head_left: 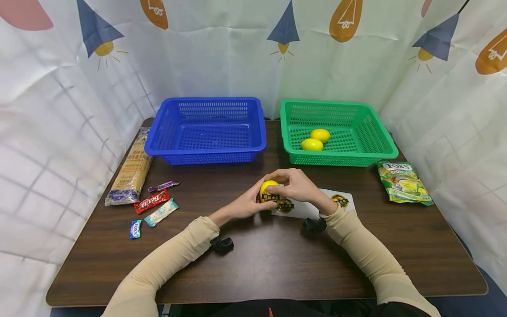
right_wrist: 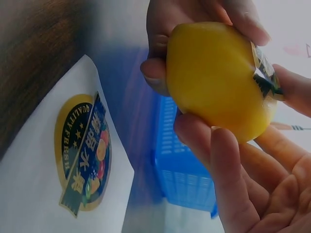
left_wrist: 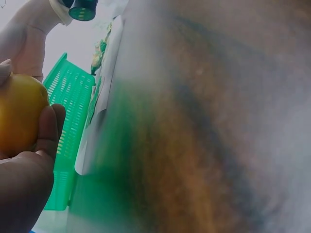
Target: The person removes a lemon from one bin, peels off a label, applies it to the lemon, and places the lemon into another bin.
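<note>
Lemon (head_left: 265, 188) is gripped by fingers of both left hand (head_left: 249, 201) and right hand (head_left: 298, 186), well in from the table (head_left: 261, 273)'s near edge; sticker (head_left: 270, 197) is best smoothed middle-out, so creases aren't trapped.

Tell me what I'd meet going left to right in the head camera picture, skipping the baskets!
Tan bag, little wrapped snacks, left hand, yellow fruit, right hand, green snack bag.
</note>
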Demonstrator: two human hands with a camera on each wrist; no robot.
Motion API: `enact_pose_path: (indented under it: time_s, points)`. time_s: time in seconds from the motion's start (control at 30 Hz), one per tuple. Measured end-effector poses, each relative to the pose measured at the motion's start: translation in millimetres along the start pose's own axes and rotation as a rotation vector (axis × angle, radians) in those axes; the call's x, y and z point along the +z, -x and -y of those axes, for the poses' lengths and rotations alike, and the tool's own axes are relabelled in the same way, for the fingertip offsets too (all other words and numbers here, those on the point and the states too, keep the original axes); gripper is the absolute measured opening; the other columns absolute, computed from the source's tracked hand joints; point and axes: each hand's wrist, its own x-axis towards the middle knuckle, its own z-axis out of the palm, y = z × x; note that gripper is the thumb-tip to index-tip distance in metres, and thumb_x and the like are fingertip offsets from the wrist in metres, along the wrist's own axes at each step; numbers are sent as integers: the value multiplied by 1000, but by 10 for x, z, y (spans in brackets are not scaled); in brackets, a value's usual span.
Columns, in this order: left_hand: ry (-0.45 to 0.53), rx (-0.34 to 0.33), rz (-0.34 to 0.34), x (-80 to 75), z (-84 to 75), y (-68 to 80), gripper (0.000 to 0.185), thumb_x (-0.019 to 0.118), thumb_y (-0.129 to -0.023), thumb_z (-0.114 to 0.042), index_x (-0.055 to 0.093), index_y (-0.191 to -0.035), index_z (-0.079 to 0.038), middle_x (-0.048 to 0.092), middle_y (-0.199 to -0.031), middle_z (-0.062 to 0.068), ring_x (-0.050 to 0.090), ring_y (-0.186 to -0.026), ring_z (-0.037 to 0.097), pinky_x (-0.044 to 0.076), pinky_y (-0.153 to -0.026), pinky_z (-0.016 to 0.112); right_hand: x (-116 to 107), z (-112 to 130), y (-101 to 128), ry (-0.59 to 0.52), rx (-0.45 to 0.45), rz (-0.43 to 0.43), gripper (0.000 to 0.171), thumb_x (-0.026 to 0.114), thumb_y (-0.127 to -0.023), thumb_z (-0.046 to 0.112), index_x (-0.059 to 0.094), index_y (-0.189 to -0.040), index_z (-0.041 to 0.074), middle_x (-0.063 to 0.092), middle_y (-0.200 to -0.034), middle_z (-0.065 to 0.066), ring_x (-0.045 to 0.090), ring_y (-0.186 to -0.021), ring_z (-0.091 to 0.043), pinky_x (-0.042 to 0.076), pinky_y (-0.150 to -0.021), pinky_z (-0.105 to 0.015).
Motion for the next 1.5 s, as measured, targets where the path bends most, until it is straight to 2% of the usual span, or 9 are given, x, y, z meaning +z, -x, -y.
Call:
enact_pose_path:
  time_s: [0.1,0.23,0.33,0.7,0.83,1.0,1.17,1.37,1.5]
  points:
    - [-4,-9,9,0,-4,-3,90,65,-96,-16,2,-161,-17,47,-140,18,59,-109,13,55,-90,21,-3,-9,2,-39,28,3,30,73,-90,36,71,-115,19,77,-108,-6,72,-70,-20,59,-63,-32]
    - [-5,1,17,6,-7,3,85,67,-95,-15,11,-159,-20,49,-137,17,59,-110,15,55,-88,22,-4,-12,7,-94,46,19,29,72,-91,34,72,-115,18,77,-107,-8,70,-68,-21,61,-62,-44]
    - [10,-1,19,10,-9,14,81,67,-95,-14,17,-158,-19,50,-134,18,59,-108,15,56,-85,22,-7,-7,9,-108,41,27,29,71,-92,34,72,-115,16,78,-105,-9,69,-68,-17,61,-63,-48]
    - [9,14,29,-18,-40,-26,83,68,-93,-9,16,-158,-16,48,-137,21,59,-110,14,56,-88,22,-70,-31,-22,-103,61,35,26,66,-95,32,71,-115,16,77,-92,-9,65,-68,-16,61,-61,-38]
    - [15,-2,26,-42,-65,-42,82,68,-93,-9,17,-158,-15,48,-136,21,58,-111,15,56,-89,22,-90,-53,-37,-97,67,49,27,61,-98,37,69,-117,18,75,-99,-8,66,-71,-17,62,-65,-41]
    - [51,-36,13,-78,-99,-39,83,67,-93,-9,16,-159,-16,46,-138,19,55,-114,14,54,-92,21,-133,-30,-31,-105,84,60,37,46,-104,44,66,-123,20,71,-110,-8,69,-79,-20,62,-70,-41]
    - [96,-3,-36,-155,-164,-41,82,66,-93,-6,18,-158,-17,44,-142,21,56,-115,14,54,-93,20,-188,37,-53,-129,89,43,43,39,-106,47,61,-129,17,69,-115,-10,73,-89,-24,62,-75,-41]
    - [113,10,-123,-327,-318,-58,83,68,-91,-6,20,-158,-13,45,-142,23,59,-110,8,56,-90,19,-253,100,-159,-199,102,-14,45,40,-105,48,59,-129,14,68,-122,-13,74,-96,-29,60,-85,-53]
    - [100,27,-194,-518,-501,-65,78,67,-90,-5,25,-156,-12,47,-139,16,60,-109,9,56,-90,19,-301,150,-301,-200,87,-70,47,44,-105,43,57,-131,7,68,-123,-19,74,-96,-30,62,-86,-47]
